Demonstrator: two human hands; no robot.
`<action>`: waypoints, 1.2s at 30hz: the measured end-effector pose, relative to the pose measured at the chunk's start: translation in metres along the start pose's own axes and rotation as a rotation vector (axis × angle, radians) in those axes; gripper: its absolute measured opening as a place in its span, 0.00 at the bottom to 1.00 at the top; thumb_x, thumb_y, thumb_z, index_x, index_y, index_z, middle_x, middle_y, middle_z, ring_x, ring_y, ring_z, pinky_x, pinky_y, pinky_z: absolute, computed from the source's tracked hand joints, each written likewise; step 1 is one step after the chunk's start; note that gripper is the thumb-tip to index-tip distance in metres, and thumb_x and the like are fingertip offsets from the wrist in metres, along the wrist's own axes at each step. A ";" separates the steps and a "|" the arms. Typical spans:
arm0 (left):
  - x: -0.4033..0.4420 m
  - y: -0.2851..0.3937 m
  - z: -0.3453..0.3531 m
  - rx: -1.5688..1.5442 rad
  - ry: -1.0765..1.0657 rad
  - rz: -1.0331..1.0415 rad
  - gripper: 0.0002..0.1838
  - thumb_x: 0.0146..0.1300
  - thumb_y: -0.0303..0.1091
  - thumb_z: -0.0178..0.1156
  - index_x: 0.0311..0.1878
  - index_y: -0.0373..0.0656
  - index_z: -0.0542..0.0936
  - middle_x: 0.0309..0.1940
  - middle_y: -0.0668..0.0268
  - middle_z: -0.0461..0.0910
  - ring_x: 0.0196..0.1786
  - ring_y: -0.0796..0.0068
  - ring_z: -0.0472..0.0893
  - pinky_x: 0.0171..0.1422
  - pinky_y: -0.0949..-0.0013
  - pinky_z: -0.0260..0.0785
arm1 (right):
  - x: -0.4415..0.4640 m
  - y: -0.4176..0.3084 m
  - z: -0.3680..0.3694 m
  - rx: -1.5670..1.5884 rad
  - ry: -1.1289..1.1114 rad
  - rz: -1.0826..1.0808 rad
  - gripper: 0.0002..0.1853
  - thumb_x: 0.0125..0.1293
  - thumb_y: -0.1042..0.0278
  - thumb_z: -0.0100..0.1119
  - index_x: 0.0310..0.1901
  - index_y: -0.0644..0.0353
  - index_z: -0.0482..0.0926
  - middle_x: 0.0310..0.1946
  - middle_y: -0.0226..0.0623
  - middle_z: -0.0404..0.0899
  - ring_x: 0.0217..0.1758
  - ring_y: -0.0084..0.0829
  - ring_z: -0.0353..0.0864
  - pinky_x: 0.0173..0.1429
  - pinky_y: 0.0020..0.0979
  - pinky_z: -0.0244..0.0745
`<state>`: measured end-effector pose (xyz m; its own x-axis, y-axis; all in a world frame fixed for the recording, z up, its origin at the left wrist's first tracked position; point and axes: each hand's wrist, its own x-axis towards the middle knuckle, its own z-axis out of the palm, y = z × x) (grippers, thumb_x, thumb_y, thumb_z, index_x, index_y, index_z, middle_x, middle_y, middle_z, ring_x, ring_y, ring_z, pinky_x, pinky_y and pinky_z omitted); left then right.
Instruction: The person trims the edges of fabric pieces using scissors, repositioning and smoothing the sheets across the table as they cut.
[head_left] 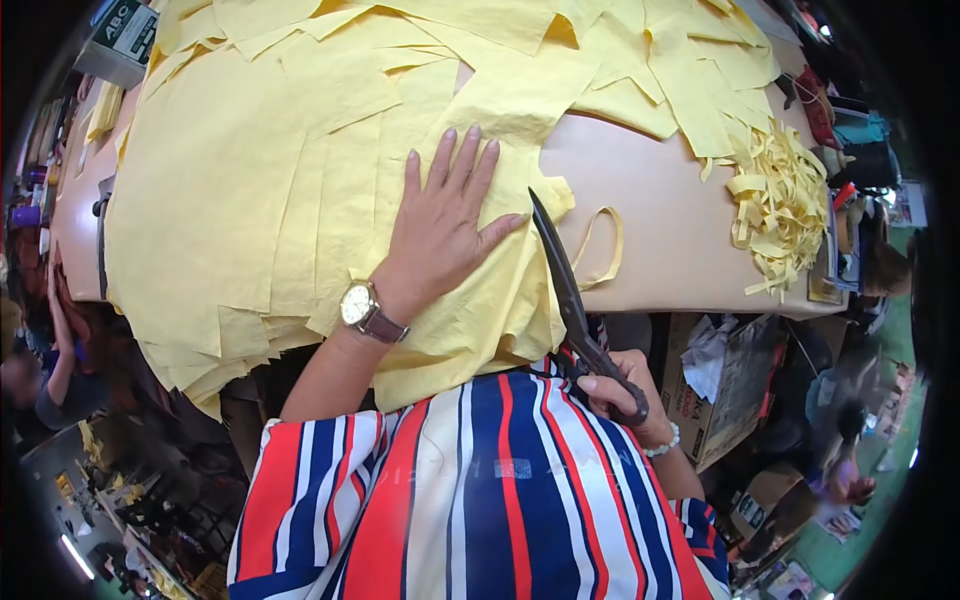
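Observation:
Flat on the yellow fabric (350,200), my left hand (445,225) lies with its fingers spread and a watch on its wrist. Dark scissors (565,280) are held in my right hand (630,390), near the table's front edge, with their tips pointing away from me beside the fabric's right edge. The fingers of my right hand are wrapped round the handles. A thin yellow strip (612,255) curls on the table (655,220), just right of the blades. Wrinkled fabric hangs over the front edge below my left hand.
More yellow pieces (690,70) overlap at the back. A heap of narrow yellow strips (782,210) lies at the right end of the table. A box (120,40) stands at the back left. Beneath the table's right part is a cardboard box (725,400). Other people are at the far left and far right.

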<state>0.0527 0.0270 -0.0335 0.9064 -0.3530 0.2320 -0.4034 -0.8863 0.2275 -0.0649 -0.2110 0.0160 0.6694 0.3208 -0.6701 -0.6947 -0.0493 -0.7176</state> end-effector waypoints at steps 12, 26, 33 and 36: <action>-0.010 0.011 -0.003 -0.049 -0.049 -0.117 0.33 0.66 0.50 0.43 0.68 0.41 0.53 0.69 0.54 0.50 0.71 0.54 0.48 0.70 0.47 0.36 | 0.006 -0.002 0.003 -0.018 -0.003 -0.003 0.14 0.55 0.65 0.62 0.18 0.63 0.73 0.10 0.25 0.68 0.13 0.13 0.63 0.18 0.17 0.53; -0.018 0.025 0.000 -0.057 -0.022 -0.184 0.31 0.66 0.46 0.43 0.67 0.38 0.54 0.68 0.53 0.50 0.71 0.53 0.47 0.70 0.47 0.36 | 0.011 -0.002 0.010 0.004 0.021 -0.013 0.12 0.55 0.64 0.61 0.22 0.64 0.75 0.11 0.25 0.69 0.13 0.14 0.64 0.18 0.17 0.54; -0.022 0.032 0.000 -0.056 -0.012 -0.189 0.30 0.66 0.46 0.43 0.67 0.38 0.55 0.68 0.53 0.50 0.71 0.52 0.48 0.69 0.46 0.37 | 0.009 -0.001 0.013 0.013 0.019 -0.018 0.11 0.55 0.66 0.61 0.22 0.64 0.74 0.11 0.26 0.68 0.13 0.14 0.64 0.18 0.17 0.55; -0.025 0.041 0.001 -0.056 -0.007 -0.192 0.30 0.66 0.45 0.43 0.66 0.38 0.55 0.68 0.52 0.51 0.71 0.52 0.48 0.69 0.45 0.37 | 0.003 0.006 0.012 0.012 0.038 -0.037 0.11 0.55 0.68 0.62 0.21 0.63 0.74 0.11 0.26 0.68 0.13 0.14 0.64 0.18 0.17 0.54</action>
<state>0.0138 -0.0009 -0.0312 0.9680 -0.1816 0.1733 -0.2296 -0.9196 0.3189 -0.0703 -0.1990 0.0122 0.7041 0.2860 -0.6500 -0.6722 -0.0264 -0.7399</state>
